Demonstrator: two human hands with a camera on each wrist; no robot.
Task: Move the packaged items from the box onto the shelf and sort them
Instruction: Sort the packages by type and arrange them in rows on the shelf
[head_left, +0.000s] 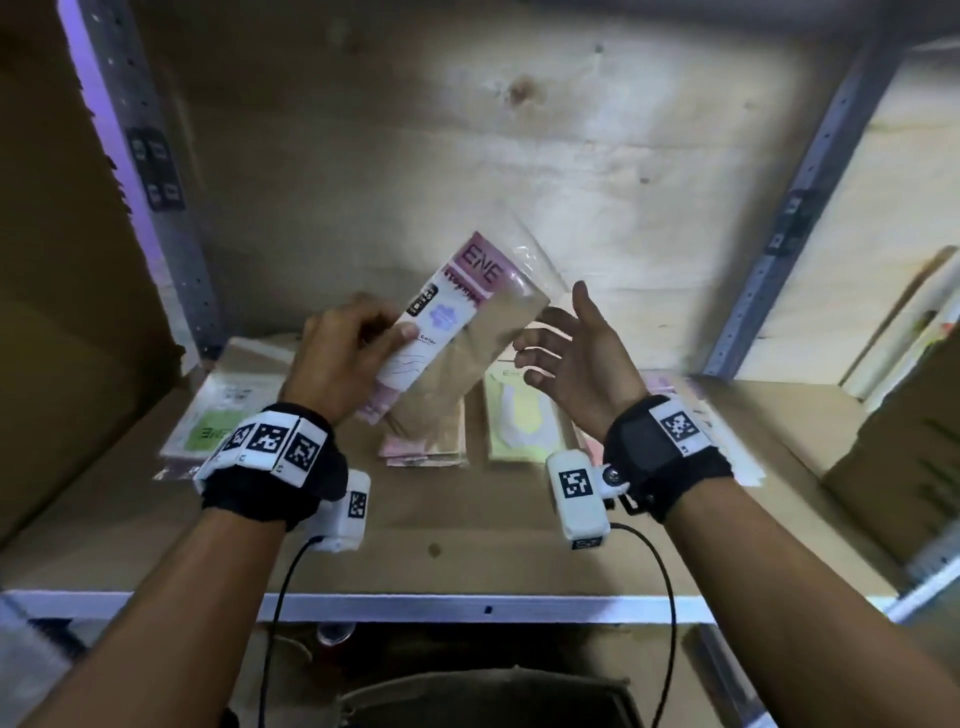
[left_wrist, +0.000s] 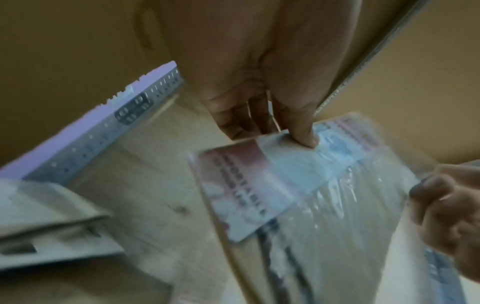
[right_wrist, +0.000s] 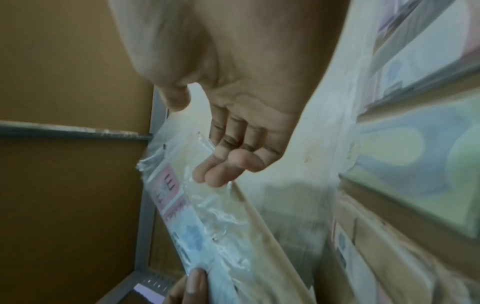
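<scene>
Wrist-worn cameras and marker bands on both forearms, nearest the head view. Left hand: fingers curled round the left edge of a pink-labelled packet, thumb pressed on its printed card, per the left wrist view. Right hand: open, fingers loosely spread beside the packet's right edge; the right wrist view shows fingertips at the clear film, contact uncertain.

Packet: flat clear sleeve, card insert, beige soft goods inside; held tilted above the shelf, over a pink-edged stack.

Also on shelf: green-labelled packet at left, yellow packet right of the pink stack, more packets at far right, partly hidden.

Handling, judged: light, floppy beyond the card, film slippery and crinkly, not fragile. Best hold is on the stiff card edge, second hand supporting the loose end.

Box: not identified with certainty.
</scene>
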